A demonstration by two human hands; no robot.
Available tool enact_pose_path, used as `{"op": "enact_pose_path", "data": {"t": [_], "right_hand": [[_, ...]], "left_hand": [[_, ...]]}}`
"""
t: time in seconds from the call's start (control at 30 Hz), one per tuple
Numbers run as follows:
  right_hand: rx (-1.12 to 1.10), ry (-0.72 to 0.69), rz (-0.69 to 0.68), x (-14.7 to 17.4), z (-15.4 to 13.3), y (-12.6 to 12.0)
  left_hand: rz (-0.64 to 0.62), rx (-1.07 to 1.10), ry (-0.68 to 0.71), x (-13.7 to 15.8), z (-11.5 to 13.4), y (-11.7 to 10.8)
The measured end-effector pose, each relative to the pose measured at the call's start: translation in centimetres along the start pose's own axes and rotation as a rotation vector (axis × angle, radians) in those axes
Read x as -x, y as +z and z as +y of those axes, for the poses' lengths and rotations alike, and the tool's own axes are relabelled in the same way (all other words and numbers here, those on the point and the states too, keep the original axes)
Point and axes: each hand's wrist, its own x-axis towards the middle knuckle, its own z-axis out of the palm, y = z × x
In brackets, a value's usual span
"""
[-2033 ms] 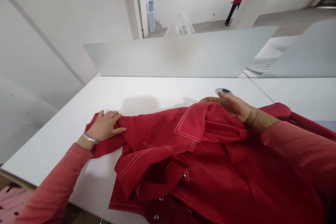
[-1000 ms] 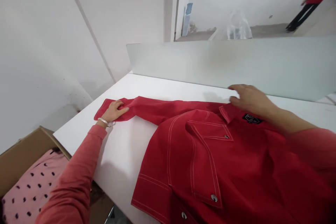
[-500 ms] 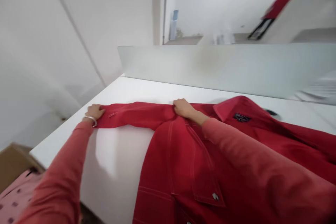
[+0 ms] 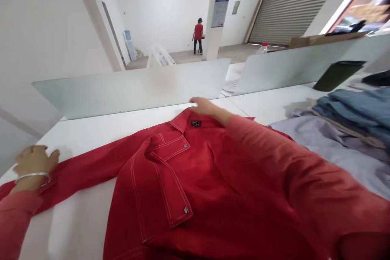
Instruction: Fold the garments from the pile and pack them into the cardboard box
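Note:
A red jacket with white stitching and metal snaps lies spread on the white table, its front open so that the lining and neck label show. My left hand, with a bangle at the wrist, is over the sleeve near its cuff; the fingers are spread and do not grip the cloth. At the top of the collar, my right hand has its fingers closed on the back edge. My right forearm crosses above the jacket and hides part of its far side.
Frosted glass panels stand along the table's back edge. To the right lie a lavender garment and folded blue clothes, with a dark green object behind them. A person in a red top stands far off by a pillar.
My view has swung right, bringing the other clothes into sight. My right hand has moved from the jacket's shoulder to its collar. My left hand has loosened from the cuff, fingers now spread.

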Motion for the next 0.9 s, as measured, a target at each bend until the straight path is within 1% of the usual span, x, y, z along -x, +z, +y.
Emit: {"op": "enact_pose_path", "data": {"t": [0.03,0.07,0.13,0.17,0.23,0.27,0.3,0.33,0.37,0.4,0.43,0.5,0.6,0.7,0.77,0.83,0.9], "right_hand": [[0.003,0.051,-0.012,1.2,2.9,-1.1],[0.004,0.079,-0.033,2.4,5.5,-1.9],[-0.004,0.132,-0.089,4.6,9.4,-2.5],[-0.017,0.153,-0.124,5.3,10.7,-2.4],[-0.069,0.166,-0.191,6.1,12.0,-1.8],[-0.105,0.155,-0.218,6.2,12.1,-1.4],[-0.141,0.134,-0.236,6.1,12.1,-1.1],[-0.173,0.111,-0.245,5.9,12.1,-0.9],[-0.199,0.092,-0.245,5.6,12.0,-0.8],[-0.214,0.085,-0.238,5.4,11.9,-0.8],[-0.222,0.087,-0.225,5.1,11.9,-0.9],[-0.23,0.096,-0.183,4.8,12.0,-1.1],[-0.193,0.089,-0.099,4.5,12.0,-1.6],[-0.013,0.045,0.023,4.7,11.7,-2.3],[0.043,0.009,0.101,5.2,11.7,-3.1],[-0.013,-0.004,0.152,6.6,12.1,-4.0],[-0.087,0.03,0.173,8.9,13.1,-4.9]], "left_hand": [[0.015,-0.011,0.049,-0.5,2.7,-0.5],[0.014,-0.015,0.134,-0.7,6.0,-1.1],[0.038,0.058,0.347,0.1,14.2,-2.5],[0.04,0.11,0.482,1.0,18.7,-3.1],[0.031,0.211,0.746,3.7,27.9,-4.0],[0.003,0.259,0.88,5.3,32.3,-4.2],[-0.053,0.28,1.0,6.9,36.3,-4.3],[-0.118,0.279,1.092,8.4,39.8,-4.2],[-0.144,0.27,1.119,9.7,42.8,-4.0],[-0.164,0.261,1.135,10.7,45.2,-3.8],[-0.183,0.247,1.135,11.5,47.1,-3.4],[-0.213,0.217,1.115,12.3,49.5,-2.7],[-0.258,0.159,1.07,12.0,50.8,-1.9],[-0.27,0.1,1.003,10.9,50.7,-1.4],[-0.236,0.078,0.93,10.1,50.4,-1.2],[-0.19,0.073,0.842,9.7,50.1,-0.7],[-0.163,0.075,0.771,9.7,49.8,0.0]]}}
